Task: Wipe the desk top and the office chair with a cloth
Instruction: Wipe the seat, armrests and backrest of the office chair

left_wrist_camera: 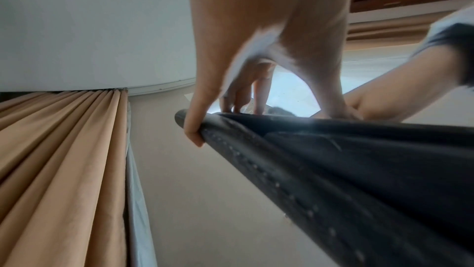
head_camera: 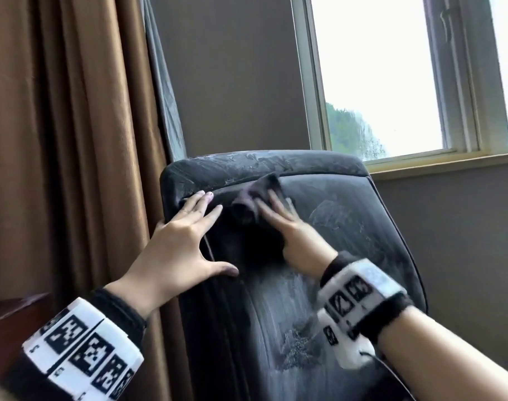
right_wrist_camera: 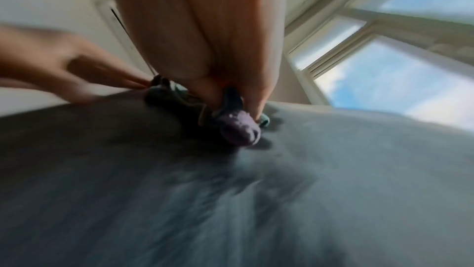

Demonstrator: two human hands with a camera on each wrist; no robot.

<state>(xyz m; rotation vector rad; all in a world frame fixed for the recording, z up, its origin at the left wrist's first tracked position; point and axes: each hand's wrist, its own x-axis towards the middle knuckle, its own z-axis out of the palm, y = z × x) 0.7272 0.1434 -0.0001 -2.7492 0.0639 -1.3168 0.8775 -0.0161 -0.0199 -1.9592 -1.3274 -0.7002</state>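
Observation:
A black office chair backrest [head_camera: 348,227], dusty and streaked, fills the middle of the head view. My left hand [head_camera: 186,235] lies flat on its upper left edge with the fingers spread; in the left wrist view the left hand [left_wrist_camera: 256,48] has its small finger over the rim of the chair [left_wrist_camera: 333,170]. My right hand [head_camera: 287,227] presses a dark purple cloth [head_camera: 247,209] against the backrest just under the top seam, fingers straight. In the right wrist view the cloth [right_wrist_camera: 238,129] bunches out from under the right hand [right_wrist_camera: 205,38].
A brown curtain [head_camera: 59,140] hangs close to the chair's left side. Behind the chair are a grey wall and a window [head_camera: 391,82] with a sill [head_camera: 449,166]. A dark wooden furniture corner [head_camera: 12,314] shows at the lower left.

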